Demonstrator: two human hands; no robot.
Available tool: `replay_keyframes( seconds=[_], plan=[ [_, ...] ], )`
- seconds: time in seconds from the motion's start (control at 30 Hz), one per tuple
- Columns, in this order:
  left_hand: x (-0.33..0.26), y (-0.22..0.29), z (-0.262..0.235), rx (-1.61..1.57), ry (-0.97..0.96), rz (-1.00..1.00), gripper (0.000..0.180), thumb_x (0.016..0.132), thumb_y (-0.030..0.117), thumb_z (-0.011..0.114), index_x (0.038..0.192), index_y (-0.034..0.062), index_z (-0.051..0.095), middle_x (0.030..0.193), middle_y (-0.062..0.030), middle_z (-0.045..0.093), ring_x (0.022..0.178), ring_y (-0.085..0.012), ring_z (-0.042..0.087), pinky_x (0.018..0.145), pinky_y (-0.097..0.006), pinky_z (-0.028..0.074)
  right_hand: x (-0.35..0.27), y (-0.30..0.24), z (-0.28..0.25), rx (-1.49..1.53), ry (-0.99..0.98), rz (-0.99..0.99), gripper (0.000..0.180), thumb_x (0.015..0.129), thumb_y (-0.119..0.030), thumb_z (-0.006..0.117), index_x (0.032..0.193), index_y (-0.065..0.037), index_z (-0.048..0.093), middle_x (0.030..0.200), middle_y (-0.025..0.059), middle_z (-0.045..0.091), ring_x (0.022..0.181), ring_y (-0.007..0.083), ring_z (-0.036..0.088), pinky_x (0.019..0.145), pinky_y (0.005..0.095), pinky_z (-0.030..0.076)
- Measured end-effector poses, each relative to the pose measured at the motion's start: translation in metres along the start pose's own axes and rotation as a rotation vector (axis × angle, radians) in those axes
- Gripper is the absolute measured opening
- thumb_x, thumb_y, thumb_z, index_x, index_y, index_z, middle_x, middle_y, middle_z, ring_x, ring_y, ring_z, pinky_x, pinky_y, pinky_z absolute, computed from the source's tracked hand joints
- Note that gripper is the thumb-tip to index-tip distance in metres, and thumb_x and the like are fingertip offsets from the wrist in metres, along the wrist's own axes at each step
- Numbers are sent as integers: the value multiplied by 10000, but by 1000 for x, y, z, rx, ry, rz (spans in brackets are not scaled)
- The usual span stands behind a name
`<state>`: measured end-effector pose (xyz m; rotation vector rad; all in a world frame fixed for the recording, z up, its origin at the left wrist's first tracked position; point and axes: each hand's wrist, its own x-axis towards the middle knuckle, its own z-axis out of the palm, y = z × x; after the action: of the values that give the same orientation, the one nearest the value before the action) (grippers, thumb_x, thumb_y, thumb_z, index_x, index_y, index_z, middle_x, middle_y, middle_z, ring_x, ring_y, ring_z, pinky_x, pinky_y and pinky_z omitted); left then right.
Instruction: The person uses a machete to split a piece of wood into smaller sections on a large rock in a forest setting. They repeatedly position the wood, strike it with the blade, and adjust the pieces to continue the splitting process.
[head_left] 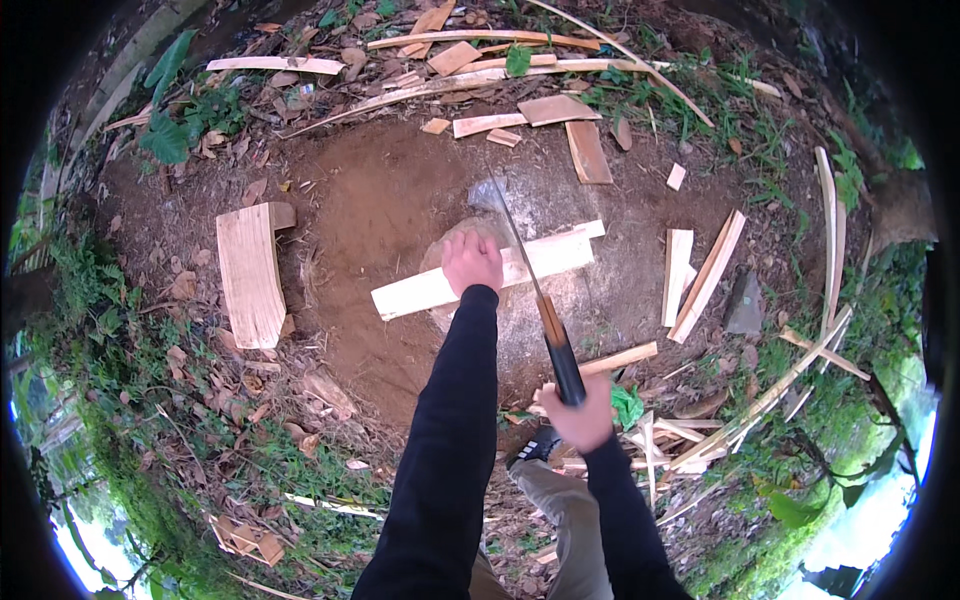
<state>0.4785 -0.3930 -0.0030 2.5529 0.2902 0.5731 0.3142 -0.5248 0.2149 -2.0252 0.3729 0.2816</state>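
A pale wooden plank [425,292] lies slantwise across a round wooden block [440,255], with a second narrow strip showing at its right end. My left hand [472,262] presses down on the plank's middle, fingers curled over it. In my right hand [582,412] is the black grip of a long-bladed hand tool [553,335], brown where the handle meets the blade. Its thin blade [512,222] is seen almost edge-on and passes over the plank just right of my left hand. Whether it is a saw or a large knife I cannot tell, nor whether it touches the wood.
A wide, thick wooden slab [248,280] lies left on the dirt. Planks [706,275] and a grey stone [745,303] are at the right. Cut pieces [587,152] and long strips [480,42] lie beyond. Scraps [660,440] surround my shoe [535,447].
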Motion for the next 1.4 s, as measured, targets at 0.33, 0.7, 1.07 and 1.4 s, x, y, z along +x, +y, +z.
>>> replay_keyframes(
  seconds=[0.33,0.7,1.07,1.4],
  plan=[
    [-3,6,4,13,-20,-11,212,786,189,602,631,96,490,732,-75,525,743,-300,540,684,-454,445,0,1,-5,32,-10,117,251,735,-96,734,622,-21,523,552,28,519,509,104,519,500,283,422],
    [11,10,8,18,-11,-7,173,778,188,604,657,97,521,767,-83,549,796,-313,564,700,-455,450,-25,27,-6,-12,-151,196,211,734,-159,742,640,-30,603,524,102,550,467,217,572,500,353,450],
    [4,9,6,28,-66,-24,206,777,185,602,633,106,478,748,-65,533,757,-291,555,678,-458,436,-70,12,-28,-97,-145,61,180,707,-158,741,705,-32,612,563,97,570,491,220,581,509,354,467],
    [9,-3,5,63,-36,-11,209,778,183,601,630,98,480,736,-81,534,749,-307,550,679,-467,435,-142,-9,-58,-124,-137,80,126,695,-134,731,731,-60,636,571,71,575,485,229,580,521,317,479]
  ],
)
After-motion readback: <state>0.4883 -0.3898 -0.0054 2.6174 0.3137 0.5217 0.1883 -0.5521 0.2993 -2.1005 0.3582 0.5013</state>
